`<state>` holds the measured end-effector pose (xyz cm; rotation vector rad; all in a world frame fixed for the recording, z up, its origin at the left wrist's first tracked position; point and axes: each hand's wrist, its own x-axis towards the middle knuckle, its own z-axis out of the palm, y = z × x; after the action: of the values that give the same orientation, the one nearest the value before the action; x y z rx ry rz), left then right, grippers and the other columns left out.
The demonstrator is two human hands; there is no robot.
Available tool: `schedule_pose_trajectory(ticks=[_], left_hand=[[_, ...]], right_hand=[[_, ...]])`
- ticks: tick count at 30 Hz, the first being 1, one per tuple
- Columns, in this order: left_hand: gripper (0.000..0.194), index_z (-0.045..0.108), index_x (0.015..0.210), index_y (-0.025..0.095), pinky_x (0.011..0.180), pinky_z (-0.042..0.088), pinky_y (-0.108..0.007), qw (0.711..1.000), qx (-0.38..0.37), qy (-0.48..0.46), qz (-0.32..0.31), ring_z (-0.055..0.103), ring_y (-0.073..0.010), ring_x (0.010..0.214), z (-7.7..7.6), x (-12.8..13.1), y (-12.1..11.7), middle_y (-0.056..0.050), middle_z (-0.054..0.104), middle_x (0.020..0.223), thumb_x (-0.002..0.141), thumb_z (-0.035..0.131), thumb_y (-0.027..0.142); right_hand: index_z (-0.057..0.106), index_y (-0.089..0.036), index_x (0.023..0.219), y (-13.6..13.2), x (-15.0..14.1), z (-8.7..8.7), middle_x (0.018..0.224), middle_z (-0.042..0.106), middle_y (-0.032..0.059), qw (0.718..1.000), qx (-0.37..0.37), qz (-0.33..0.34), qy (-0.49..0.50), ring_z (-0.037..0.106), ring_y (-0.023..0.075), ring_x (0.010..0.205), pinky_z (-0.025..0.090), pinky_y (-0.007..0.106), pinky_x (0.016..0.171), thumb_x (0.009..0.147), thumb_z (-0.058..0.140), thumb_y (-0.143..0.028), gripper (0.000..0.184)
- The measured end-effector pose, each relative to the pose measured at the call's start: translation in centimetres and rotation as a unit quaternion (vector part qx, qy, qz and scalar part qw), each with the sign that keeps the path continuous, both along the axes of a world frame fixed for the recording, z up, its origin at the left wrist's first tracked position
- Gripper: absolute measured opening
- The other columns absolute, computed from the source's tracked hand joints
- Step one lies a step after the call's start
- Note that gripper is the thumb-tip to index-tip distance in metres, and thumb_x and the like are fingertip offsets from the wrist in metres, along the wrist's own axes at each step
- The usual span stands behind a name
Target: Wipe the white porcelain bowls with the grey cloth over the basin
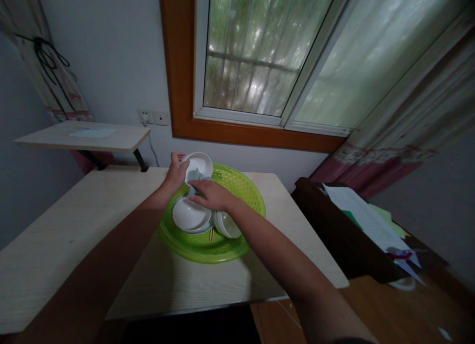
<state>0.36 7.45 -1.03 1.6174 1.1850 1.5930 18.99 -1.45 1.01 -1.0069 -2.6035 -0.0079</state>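
My left hand (177,172) grips a white bowl (200,162) by its left rim, tilted so that its inside faces me. In my right hand (212,194) is a grey-blue cloth (194,175), pressed against the inside of that bowl. Both hands are over a round green plastic basket (211,257). Below them in the basket lie stacked white dishes (190,214). Beside these, to the right, more white bowls (229,225) rest on their side, partly behind my right forearm. The tips of chopsticks (211,234) show between the two groups.
The basket stands on a pale wooden table (148,270) against the wall. A raised shelf (85,136) with a paper on it is at the left. Behind are a window (256,52) and wall sockets (153,117). At the right, a dark cabinet (319,230) bears papers (356,205).
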Motion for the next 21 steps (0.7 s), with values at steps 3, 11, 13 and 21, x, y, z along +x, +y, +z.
schedule_pose_trajectory(ticks=[3,11,13,21], left_hand=[[0.030,0.043,0.112,0.026,0.098,0.043,-0.039,1.000,0.002,0.016,0.011,0.054,-0.0217,0.104,0.3,0.1,-0.6,-0.004,0.051,0.107,0.087,0.056,0.036],[0.032,0.044,0.110,0.025,0.101,0.041,-0.039,0.999,-0.005,-0.003,0.035,0.052,-0.0228,0.107,1.3,0.2,-1.1,-0.006,0.051,0.107,0.083,0.060,0.033],[0.033,0.044,0.110,0.024,0.100,0.040,-0.040,0.999,-0.015,-0.006,0.033,0.052,-0.0229,0.104,1.4,0.2,-1.1,-0.006,0.052,0.104,0.083,0.060,0.032],[0.034,0.042,0.110,0.025,0.100,0.042,-0.043,0.999,-0.009,-0.021,0.044,0.055,-0.0251,0.103,1.4,-0.2,-1.1,-0.005,0.051,0.103,0.084,0.061,0.038]], right_hand=[[0.043,-0.012,0.154,-0.4,-0.2,0.2,0.140,0.064,0.0188,0.997,-0.059,0.013,0.042,0.064,0.0253,0.124,0.047,0.037,0.105,0.103,0.047,-0.055,0.066],[0.067,-0.015,0.129,0.5,0.4,0.4,0.136,0.068,0.0128,0.998,0.013,-0.065,-0.018,0.059,0.0245,0.133,0.035,0.045,0.119,0.108,0.040,-0.036,0.040],[0.068,-0.012,0.126,0.7,0.8,0.4,0.139,0.066,0.0147,0.993,0.055,-0.095,-0.036,0.052,0.0269,0.141,0.028,0.050,0.123,0.106,0.046,-0.032,0.036],[0.066,-0.010,0.131,0.8,0.8,0.1,0.146,0.060,0.0176,0.992,0.064,-0.110,-0.004,0.046,0.0257,0.146,0.037,0.044,0.120,0.106,0.047,-0.035,0.041]])
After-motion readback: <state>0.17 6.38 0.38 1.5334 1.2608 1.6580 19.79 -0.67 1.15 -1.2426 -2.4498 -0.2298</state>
